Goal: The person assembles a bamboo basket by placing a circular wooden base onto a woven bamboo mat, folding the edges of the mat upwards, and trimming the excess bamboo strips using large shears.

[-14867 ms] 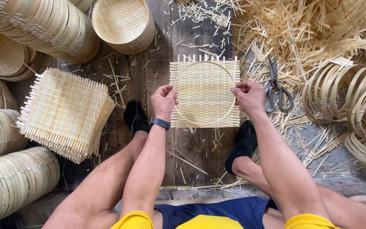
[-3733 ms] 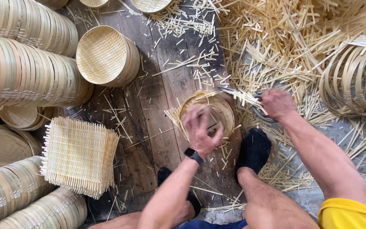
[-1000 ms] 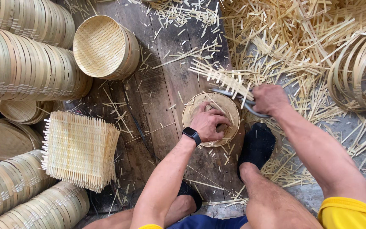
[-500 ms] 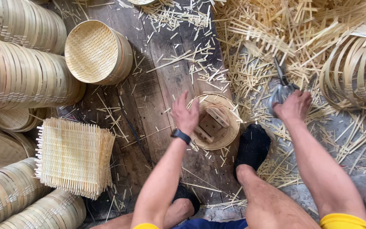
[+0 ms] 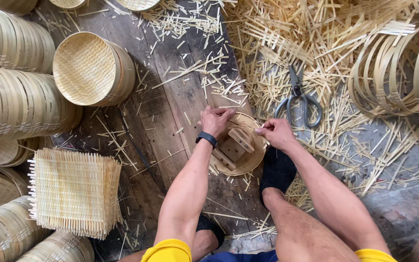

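Left hand [image 5: 215,121], right hand [image 5: 276,133] grip round bamboo tray [image 5: 250,162] — wooden block [image 5: 233,145] inside.

Both forearms bare, reaching up from bottom of frame toward centre. Left hand [image 5: 215,121] just left of centre, palm down, fingers curled & bunched, black band on wrist. Right hand [image 5: 275,133] just right of centre, fingers pinched together, tips pointing left toward the other hand. Hands near each other, not touching. Knees bent, lower centre; right foot in dark sock under right wrist.
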